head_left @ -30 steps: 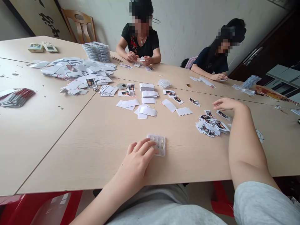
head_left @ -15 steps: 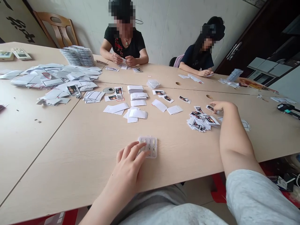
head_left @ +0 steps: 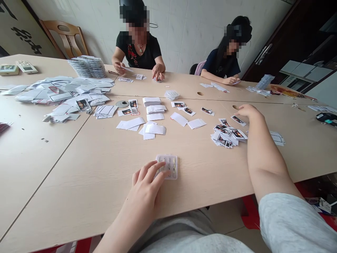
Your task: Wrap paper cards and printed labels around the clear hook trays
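Note:
My left hand (head_left: 146, 184) lies flat on the table near its front edge, fingers spread, fingertips resting on a small clear plastic tray (head_left: 168, 166) with little metal pieces in it. My right hand (head_left: 246, 111) reaches far out to the right, fingers over a printed card (head_left: 238, 120) at the far edge of a loose pile of printed cards (head_left: 225, 135). Whether it grips that card I cannot tell.
White cards (head_left: 154, 119) lie scattered mid-table, with a big heap of cards (head_left: 65, 91) and stacked clear trays (head_left: 88, 66) at the left. Two people (head_left: 138, 49) sit across the light wooden table (head_left: 79, 168), handling cards. A tape roll (head_left: 122, 103) lies centre-left.
My right hand has moved a little farther out and up past the printed pile. My left hand stays on the tray. The person opposite has spread both hands apart.

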`<action>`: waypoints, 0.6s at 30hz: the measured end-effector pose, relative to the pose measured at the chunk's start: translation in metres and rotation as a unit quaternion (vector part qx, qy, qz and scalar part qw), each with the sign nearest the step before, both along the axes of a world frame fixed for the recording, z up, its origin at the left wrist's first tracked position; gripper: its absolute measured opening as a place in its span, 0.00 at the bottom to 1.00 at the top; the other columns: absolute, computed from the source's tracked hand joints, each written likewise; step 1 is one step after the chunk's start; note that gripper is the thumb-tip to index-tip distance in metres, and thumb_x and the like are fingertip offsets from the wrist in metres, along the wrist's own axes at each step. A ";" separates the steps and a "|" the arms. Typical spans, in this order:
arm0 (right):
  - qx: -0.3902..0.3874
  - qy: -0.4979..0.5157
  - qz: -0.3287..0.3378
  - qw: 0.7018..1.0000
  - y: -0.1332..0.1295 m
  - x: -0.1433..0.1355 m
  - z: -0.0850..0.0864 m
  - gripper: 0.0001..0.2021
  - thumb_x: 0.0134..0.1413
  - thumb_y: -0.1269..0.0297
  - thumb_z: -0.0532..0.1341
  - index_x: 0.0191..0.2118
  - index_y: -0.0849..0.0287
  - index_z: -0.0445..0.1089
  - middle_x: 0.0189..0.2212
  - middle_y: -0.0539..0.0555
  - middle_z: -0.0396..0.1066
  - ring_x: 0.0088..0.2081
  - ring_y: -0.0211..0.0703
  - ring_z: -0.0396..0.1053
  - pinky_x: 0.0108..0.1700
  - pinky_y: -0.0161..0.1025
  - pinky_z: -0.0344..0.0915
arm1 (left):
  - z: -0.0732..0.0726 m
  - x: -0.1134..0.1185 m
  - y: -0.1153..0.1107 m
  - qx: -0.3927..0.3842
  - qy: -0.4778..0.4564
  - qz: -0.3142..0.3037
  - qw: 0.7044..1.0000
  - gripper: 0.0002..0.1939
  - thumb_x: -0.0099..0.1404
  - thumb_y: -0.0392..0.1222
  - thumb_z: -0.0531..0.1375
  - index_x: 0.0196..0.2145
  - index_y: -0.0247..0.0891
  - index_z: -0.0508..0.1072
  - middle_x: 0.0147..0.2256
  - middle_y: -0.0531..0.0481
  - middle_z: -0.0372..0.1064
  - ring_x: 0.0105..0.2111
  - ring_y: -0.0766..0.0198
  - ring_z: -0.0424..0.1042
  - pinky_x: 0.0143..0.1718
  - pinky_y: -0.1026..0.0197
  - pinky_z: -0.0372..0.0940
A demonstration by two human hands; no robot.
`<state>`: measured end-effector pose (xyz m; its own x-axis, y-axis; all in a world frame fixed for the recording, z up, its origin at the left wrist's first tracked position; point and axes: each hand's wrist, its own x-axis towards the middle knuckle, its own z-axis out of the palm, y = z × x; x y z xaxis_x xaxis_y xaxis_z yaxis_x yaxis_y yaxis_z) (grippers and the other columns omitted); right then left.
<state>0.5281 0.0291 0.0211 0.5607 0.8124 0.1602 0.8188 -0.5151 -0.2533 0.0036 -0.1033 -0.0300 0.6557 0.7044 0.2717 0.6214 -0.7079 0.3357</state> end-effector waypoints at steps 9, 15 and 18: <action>0.053 0.016 0.258 0.965 0.070 -0.159 -0.003 0.33 0.42 0.72 0.62 0.59 0.54 0.62 0.52 0.57 0.66 0.47 0.48 0.68 0.46 0.40 0.65 | 0.000 0.000 -0.002 -0.017 0.000 -0.002 1.000 0.32 0.54 0.19 0.46 0.52 0.45 0.63 0.58 0.48 0.57 0.59 0.52 0.51 0.51 0.46 0.58; -0.018 -0.105 0.267 0.958 0.095 -0.200 -0.010 0.11 0.42 0.69 0.61 0.35 0.56 0.75 0.46 0.56 0.69 0.44 0.50 0.66 0.44 0.42 0.64 | 0.005 0.001 -0.005 -0.034 0.016 -0.001 0.999 0.33 0.54 0.18 0.46 0.53 0.43 0.63 0.58 0.48 0.57 0.58 0.53 0.52 0.52 0.45 0.58; 0.046 -0.100 0.261 0.959 0.094 -0.193 -0.009 0.07 0.44 0.68 0.60 0.32 0.59 0.74 0.41 0.58 0.71 0.42 0.49 0.67 0.42 0.42 0.64 | 0.006 0.002 -0.005 -0.036 0.013 -0.003 0.999 0.33 0.54 0.19 0.46 0.54 0.44 0.62 0.58 0.48 0.57 0.58 0.52 0.51 0.52 0.45 0.57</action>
<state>0.3351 0.1232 0.0125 0.0320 0.9514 0.3064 0.9961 -0.0051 -0.0883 0.0056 -0.1087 -0.0245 0.6656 0.7181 0.2033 0.6266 -0.6857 0.3705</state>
